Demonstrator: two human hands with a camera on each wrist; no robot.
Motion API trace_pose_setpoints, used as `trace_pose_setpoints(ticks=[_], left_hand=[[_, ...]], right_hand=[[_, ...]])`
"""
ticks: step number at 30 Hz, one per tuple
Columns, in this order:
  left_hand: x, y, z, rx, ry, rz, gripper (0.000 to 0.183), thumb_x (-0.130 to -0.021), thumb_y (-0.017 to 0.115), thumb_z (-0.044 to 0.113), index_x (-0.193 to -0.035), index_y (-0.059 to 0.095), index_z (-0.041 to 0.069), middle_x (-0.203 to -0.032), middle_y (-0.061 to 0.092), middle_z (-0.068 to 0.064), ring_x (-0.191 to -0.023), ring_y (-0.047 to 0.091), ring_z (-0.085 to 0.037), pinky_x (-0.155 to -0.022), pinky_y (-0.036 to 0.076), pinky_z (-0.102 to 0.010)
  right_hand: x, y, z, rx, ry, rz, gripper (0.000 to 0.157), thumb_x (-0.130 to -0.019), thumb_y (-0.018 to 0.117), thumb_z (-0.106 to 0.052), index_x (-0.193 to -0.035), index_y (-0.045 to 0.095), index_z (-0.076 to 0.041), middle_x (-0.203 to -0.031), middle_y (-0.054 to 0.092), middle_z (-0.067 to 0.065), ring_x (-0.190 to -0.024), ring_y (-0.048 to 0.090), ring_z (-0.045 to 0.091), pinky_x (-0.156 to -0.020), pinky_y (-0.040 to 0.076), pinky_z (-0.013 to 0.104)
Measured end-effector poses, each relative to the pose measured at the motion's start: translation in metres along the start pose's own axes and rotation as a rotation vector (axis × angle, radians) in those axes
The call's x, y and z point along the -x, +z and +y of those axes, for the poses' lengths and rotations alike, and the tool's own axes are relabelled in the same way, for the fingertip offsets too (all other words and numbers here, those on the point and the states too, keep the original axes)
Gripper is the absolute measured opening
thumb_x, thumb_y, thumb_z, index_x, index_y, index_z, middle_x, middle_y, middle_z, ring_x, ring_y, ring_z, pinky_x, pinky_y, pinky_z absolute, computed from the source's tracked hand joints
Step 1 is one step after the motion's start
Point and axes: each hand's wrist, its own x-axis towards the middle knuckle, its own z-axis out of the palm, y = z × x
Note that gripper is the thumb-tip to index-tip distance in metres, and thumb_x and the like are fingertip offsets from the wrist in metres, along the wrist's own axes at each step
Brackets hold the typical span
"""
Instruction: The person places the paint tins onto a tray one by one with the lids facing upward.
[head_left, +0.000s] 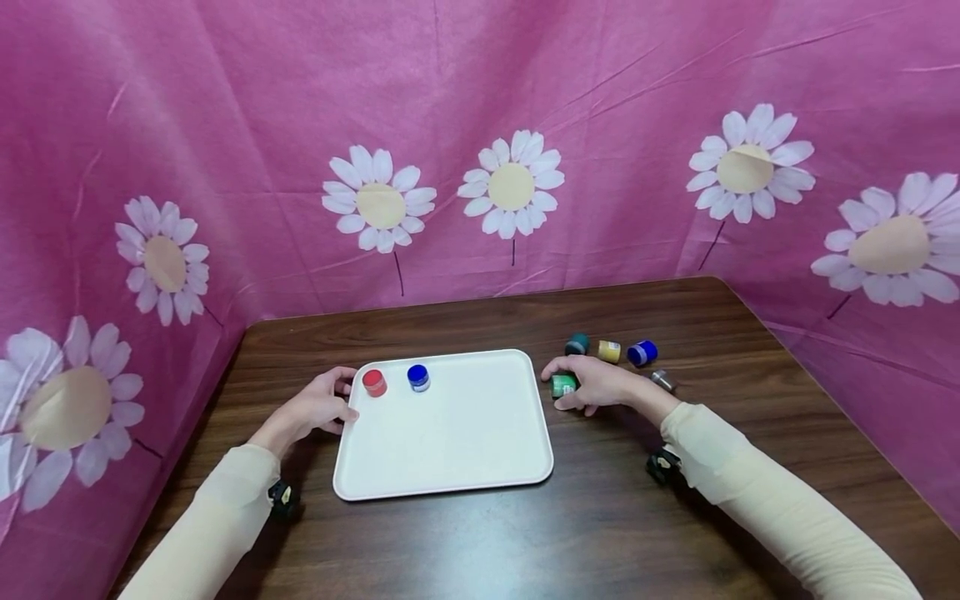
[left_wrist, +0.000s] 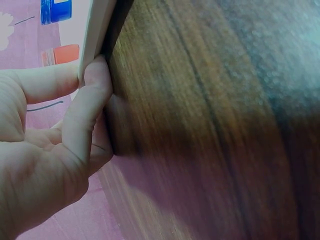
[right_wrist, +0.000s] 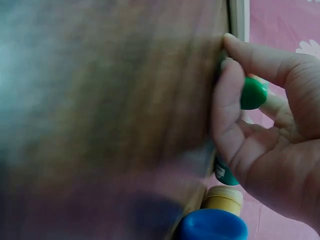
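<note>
At the left edge of the white tray (head_left: 457,442), my left hand (head_left: 318,404) pinches the rim between thumb and fingers. A red paint jar (head_left: 374,383) and a blue paint jar (head_left: 418,377) stand on the tray, near its far left corner. Just past the tray's right edge, my right hand (head_left: 600,385) has its thumb and fingers curled round a green paint jar (head_left: 562,386) lying on its side. In the right wrist view the fingers partly cover this green jar (right_wrist: 254,93).
Beyond the right hand lie a dark green jar (head_left: 577,344), a yellow jar (head_left: 609,352) and another blue jar (head_left: 642,353). A grey jar (head_left: 663,381) lies by the right wrist. Pink flowered cloth (head_left: 450,100) hangs around the wooden table (head_left: 480,542).
</note>
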Motion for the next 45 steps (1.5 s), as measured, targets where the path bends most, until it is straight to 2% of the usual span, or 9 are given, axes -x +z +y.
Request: trace_pose_setpoints(ticks=[4, 12, 21, 27, 34, 40, 45], left_hand=[[0.0, -0.001, 0.002, -0.004, 0.007, 0.002, 0.08, -0.079, 0.064, -0.015, -0.149, 0.028, -0.006, -0.118, 0.039, -0.023, -0.09, 0.059, -0.027, -0.069, 0.061, -0.045], [0.0, 0.0, -0.002, -0.008, 0.005, -0.003, 0.08, -0.079, 0.065, -0.015, -0.149, 0.027, -0.006, -0.119, 0.038, -0.024, -0.09, 0.059, -0.028, -0.07, 0.061, -0.046], [-0.002, 0.0, -0.002, -0.011, 0.002, -0.006, 0.08, -0.079, 0.065, -0.014, -0.149, 0.029, -0.005, -0.117, 0.039, -0.022, -0.09, 0.059, -0.027, -0.069, 0.061, -0.046], [-0.001, 0.0, -0.001, -0.021, -0.004, -0.005, 0.08, -0.08, 0.066, -0.014, -0.15, 0.028, -0.005, -0.119, 0.039, -0.023, -0.09, 0.059, -0.028, -0.07, 0.061, -0.045], [0.001, 0.001, 0.001, -0.016, -0.004, -0.008, 0.081, -0.079, 0.065, -0.014, -0.15, 0.027, -0.006, -0.118, 0.039, -0.023, -0.09, 0.059, -0.028, -0.07, 0.061, -0.046], [0.001, 0.001, 0.002, -0.014, -0.004, -0.008, 0.081, -0.079, 0.065, -0.014, -0.15, 0.027, -0.006, -0.118, 0.038, -0.023, -0.09, 0.058, -0.028, -0.069, 0.06, -0.045], [0.001, 0.0, 0.002, -0.011, -0.003, -0.005, 0.081, -0.079, 0.065, -0.015, -0.15, 0.028, -0.006, -0.117, 0.039, -0.023, -0.09, 0.058, -0.028, -0.069, 0.061, -0.046]], right_hand=[[0.001, -0.002, 0.001, 0.003, -0.027, 0.013, 0.048, -0.089, 0.078, -0.012, -0.132, 0.057, -0.008, -0.092, 0.06, 0.01, -0.065, 0.06, 0.02, -0.052, 0.057, 0.037], [0.002, -0.008, -0.004, 0.024, -0.07, -0.003, 0.045, -0.09, 0.078, -0.015, -0.13, 0.059, -0.009, -0.107, 0.062, 0.008, -0.073, 0.06, 0.018, -0.056, 0.058, 0.036], [0.0, -0.011, -0.016, -0.008, -0.144, -0.028, 0.046, -0.092, 0.075, -0.012, -0.133, 0.057, -0.002, -0.116, 0.063, 0.009, -0.067, 0.064, 0.023, -0.057, 0.058, 0.039], [-0.002, -0.015, -0.025, -0.036, -0.164, -0.045, 0.048, -0.093, 0.075, -0.013, -0.135, 0.055, 0.0, -0.124, 0.061, 0.013, -0.067, 0.067, 0.03, -0.061, 0.059, 0.043], [-0.009, -0.017, -0.034, -0.058, -0.148, -0.056, 0.052, -0.092, 0.075, -0.013, -0.139, 0.054, -0.003, -0.126, 0.06, 0.01, -0.074, 0.067, 0.036, -0.068, 0.06, 0.046], [-0.017, -0.014, -0.044, -0.045, -0.177, -0.054, 0.052, -0.092, 0.076, -0.014, -0.139, 0.055, -0.001, -0.122, 0.062, 0.009, -0.073, 0.067, 0.033, -0.066, 0.06, 0.041], [-0.026, -0.012, -0.051, -0.083, -0.185, -0.069, 0.052, -0.093, 0.075, -0.013, -0.139, 0.054, 0.0, -0.125, 0.061, 0.012, -0.072, 0.065, 0.032, -0.067, 0.06, 0.047]])
